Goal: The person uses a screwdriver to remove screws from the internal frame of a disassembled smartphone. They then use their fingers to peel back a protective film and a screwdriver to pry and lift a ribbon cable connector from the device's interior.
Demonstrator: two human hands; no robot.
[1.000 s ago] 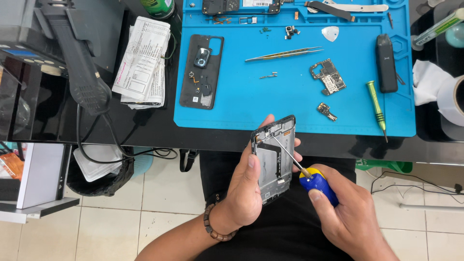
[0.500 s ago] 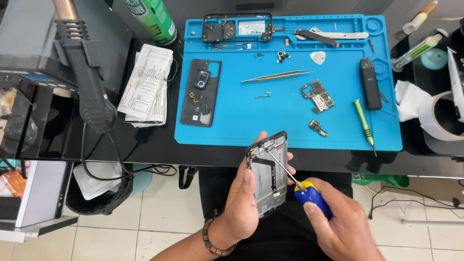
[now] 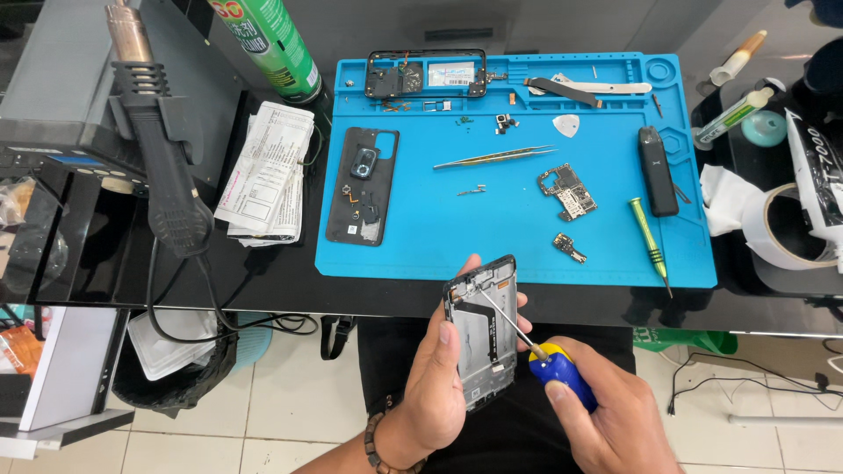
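The left hand [image 3: 439, 386] has its grip pressed around the opened phone frame [image 3: 483, 329], holding it upright in front of the body, just below the table [image 3: 263, 281] edge. The right hand [image 3: 606, 412] pinches the blue-and-yellow screwdriver [image 3: 549, 364], whose shaft slants up-left with its tip touching the upper part of the frame. On the blue work mat [image 3: 492, 237] lie a black back cover [image 3: 363, 186], tweezers [image 3: 496, 158], a circuit board [image 3: 568, 191] and a green screwdriver [image 3: 648, 233], well apart from the hands
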